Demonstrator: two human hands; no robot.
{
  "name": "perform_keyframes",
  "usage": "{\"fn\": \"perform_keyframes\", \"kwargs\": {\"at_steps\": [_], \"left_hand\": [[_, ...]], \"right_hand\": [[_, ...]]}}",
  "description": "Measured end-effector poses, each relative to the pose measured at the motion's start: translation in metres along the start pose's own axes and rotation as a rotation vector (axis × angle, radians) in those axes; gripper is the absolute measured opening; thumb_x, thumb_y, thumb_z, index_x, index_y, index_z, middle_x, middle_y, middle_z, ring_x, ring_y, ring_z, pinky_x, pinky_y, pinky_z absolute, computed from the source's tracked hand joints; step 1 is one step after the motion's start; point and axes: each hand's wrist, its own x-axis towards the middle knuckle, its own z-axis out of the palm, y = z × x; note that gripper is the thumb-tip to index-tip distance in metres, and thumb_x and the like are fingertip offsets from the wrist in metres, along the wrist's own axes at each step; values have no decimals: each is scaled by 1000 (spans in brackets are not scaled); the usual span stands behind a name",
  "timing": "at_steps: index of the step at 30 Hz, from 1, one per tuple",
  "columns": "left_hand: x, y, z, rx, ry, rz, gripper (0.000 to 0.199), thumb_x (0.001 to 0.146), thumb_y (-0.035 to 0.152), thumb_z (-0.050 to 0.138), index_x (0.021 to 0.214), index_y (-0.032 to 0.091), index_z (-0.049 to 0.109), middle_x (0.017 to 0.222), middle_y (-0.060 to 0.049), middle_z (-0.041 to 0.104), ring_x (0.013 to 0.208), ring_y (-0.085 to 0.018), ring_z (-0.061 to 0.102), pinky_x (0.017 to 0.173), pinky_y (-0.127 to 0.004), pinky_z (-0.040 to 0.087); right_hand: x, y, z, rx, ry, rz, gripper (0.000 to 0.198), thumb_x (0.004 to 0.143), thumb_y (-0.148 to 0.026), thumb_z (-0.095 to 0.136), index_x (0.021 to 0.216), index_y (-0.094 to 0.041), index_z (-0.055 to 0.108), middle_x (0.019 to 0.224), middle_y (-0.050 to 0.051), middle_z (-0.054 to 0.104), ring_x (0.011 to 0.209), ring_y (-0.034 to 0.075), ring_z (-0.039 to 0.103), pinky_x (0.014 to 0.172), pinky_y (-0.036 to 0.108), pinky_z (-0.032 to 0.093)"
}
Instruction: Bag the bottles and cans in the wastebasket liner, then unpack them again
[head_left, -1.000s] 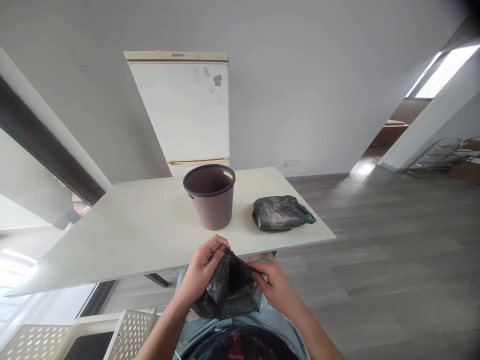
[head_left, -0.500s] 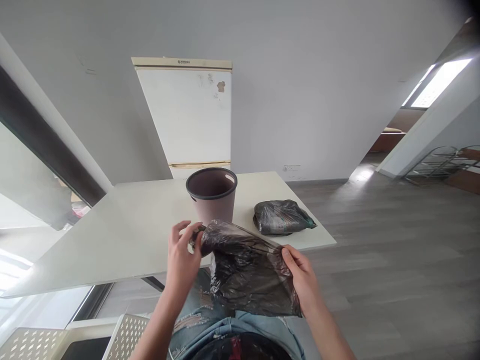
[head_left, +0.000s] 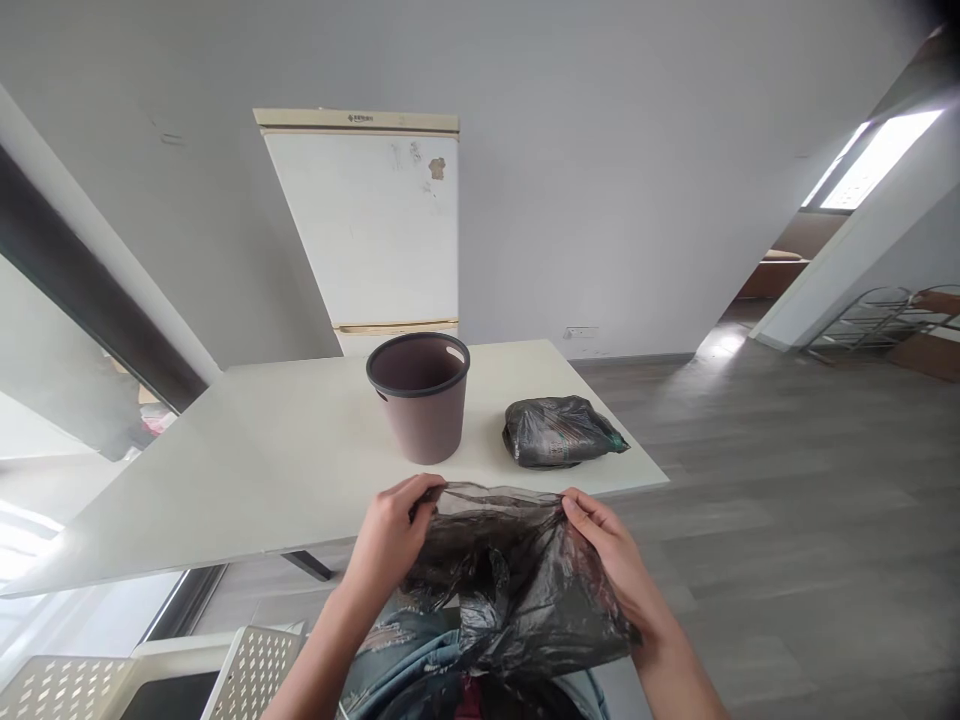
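A thin black plastic garbage bag (head_left: 517, 580) hangs in front of me, stretched between my two hands over my lap. My left hand (head_left: 394, 530) pinches one end of its upper edge, and my right hand (head_left: 611, 540) grips the other end. Beyond the bag, a mauve trash bin (head_left: 426, 420) with a dark rim and handle slots stands upright on the white table (head_left: 262, 450). To the bin's right lies a bundle of black plastic bags (head_left: 559, 432) with a green bit at one end.
A white refrigerator (head_left: 367, 220) stands behind the table against the grey wall. At the lower left is a cream container with perforated sides (head_left: 251, 670). A metal rack (head_left: 870, 315) sits far right on the wooden floor.
My left hand has moved down and right and now pinches the bag's upper edge. The bag has dropped lower, spread between both hands, uncovering the bin's lower part.
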Motion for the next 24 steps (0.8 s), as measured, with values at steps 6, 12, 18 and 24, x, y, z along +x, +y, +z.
{"fn": "perform_keyframes", "kwargs": {"at_steps": [6, 12, 18, 24], "left_hand": [[-1, -14, -26, 102, 65, -44, 28, 104, 41, 55, 95, 22, 74, 78, 1, 74, 67, -14, 65, 67, -23, 47], [0, -34, -29, 378, 294, -69, 30, 104, 45, 55, 100, 25, 77, 96, -6, 74, 88, -23, 67, 81, -32, 50], [-24, 1, 0, 161, 480, -71, 36, 105, 42, 50, 129, 20, 64, 106, -11, 71, 98, -27, 67, 90, -40, 53], [-42, 35, 47, -504, -275, -306, 36, 104, 53, 52, 119, 23, 66, 62, 4, 53, 59, -18, 53, 61, -30, 41]], "right_hand": [[4, 1, -13, 20, 39, -69, 40, 85, -54, 85, 84, -21, 62, 68, -4, 52, 58, 11, 43, 56, 24, 37], [-1, -5, -11, -85, 29, -129, 41, 84, -61, 81, 89, -22, 69, 79, 2, 63, 68, 17, 56, 63, 28, 47], [-13, -5, 9, -519, 140, -530, 31, 100, -52, 66, 94, -22, 74, 125, 10, 68, 104, 24, 66, 84, 29, 54], [-41, 13, 52, -899, -465, -658, 23, 109, -32, 53, 99, -24, 72, 83, 1, 66, 74, 15, 61, 71, 24, 47]]}}
